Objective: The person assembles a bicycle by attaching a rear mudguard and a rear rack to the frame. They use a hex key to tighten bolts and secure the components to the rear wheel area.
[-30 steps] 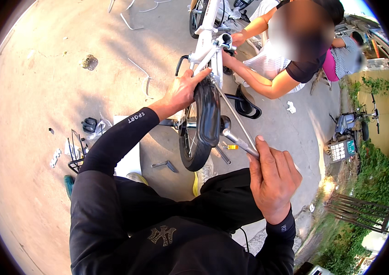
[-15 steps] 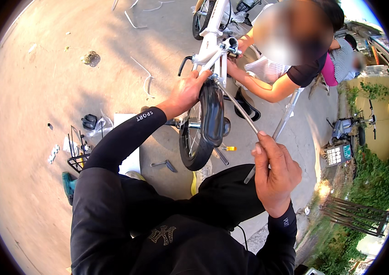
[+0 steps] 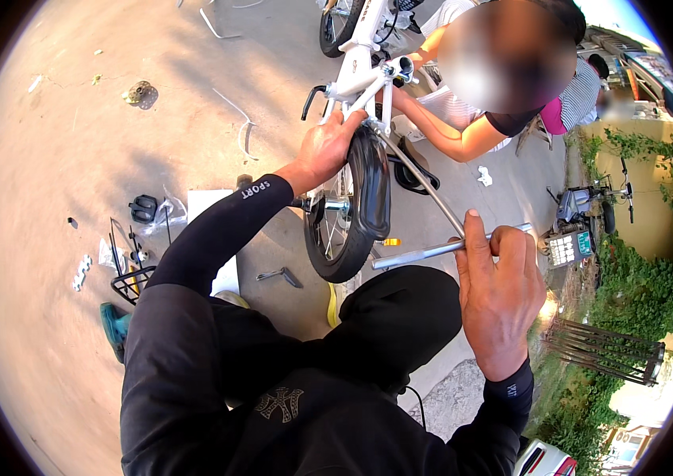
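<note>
T-handle wrench (image 3: 425, 181) sits at the near end of a small white bicycle frame (image 3: 355, 71): shaft slants from the fender's top end down to the right hand (image 3: 501, 297). Tip is at the white brackets; too small to see if it's seated on a bolt. Right hand is clamped on the wrench where shaft meets the silver crossbar (image 3: 416, 255), thumb and index at the joint; bar pokes out either side, roughly level. Left hand (image 3: 327, 149) is on the white tubing just above the fender, fingertips near the brackets; can't tell if it's gripping or just pressing. Black fender (image 3: 371, 190) covers the upper side of the near wheel (image 3: 333, 268), which is between the person's knees and the frame. Black lever (image 3: 311, 99) sticks out left of the frame. Co-worker's bare forearm (image 3: 463, 135) reaches in from the right; that hand is partly hidden behind the frame, grip can't be told. On the ground, left side: black wire rack (image 3: 132, 282), black pedal (image 3: 144, 209) by clear plastic, white sheet (image 3: 203, 205) partly under the left forearm. Small folding tool (image 3: 279, 276) lies left of the wheel, orange reflector (image 3: 390, 241) just right of it. Farther right, parked scooter (image 3: 578, 210) by the greenery.
</note>
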The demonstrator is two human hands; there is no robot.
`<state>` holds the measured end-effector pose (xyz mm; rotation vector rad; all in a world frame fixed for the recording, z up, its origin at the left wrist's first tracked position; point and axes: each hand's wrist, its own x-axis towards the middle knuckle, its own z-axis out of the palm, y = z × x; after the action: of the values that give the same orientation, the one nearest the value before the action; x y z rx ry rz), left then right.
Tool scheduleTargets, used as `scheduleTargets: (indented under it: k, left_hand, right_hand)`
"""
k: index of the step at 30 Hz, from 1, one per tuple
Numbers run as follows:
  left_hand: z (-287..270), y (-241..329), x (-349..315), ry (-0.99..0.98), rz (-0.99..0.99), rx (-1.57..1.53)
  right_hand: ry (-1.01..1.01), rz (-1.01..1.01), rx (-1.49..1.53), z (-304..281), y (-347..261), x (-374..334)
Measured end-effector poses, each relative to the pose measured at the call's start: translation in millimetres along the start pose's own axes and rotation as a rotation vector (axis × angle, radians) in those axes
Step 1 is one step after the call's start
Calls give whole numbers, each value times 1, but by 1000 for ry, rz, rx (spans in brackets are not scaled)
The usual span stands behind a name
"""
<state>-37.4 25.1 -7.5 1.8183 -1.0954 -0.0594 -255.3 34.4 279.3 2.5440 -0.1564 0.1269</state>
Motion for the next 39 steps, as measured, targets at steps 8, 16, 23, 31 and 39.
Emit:
scheduleTargets:
  k: [8,16,23,31,39]
  left_hand:
    - [-1,1,-2,13,12,11]
    - [-6,-4,-3,8,22,24]
    - [-3,-2,-2,-13,8,-5]
    - [-4,-4,-4,-3,7,6]
    - [-6,-5,0,-39,20,21]
  right_hand:
    - [49,756,1120,12,-19,3]
    - [268,466,697,33,-32,-3]
    - [63,199,271,15,-17,-7]
    - [83,316,471,11,-13,5]
    - [412,269,522,38,-9,-3]
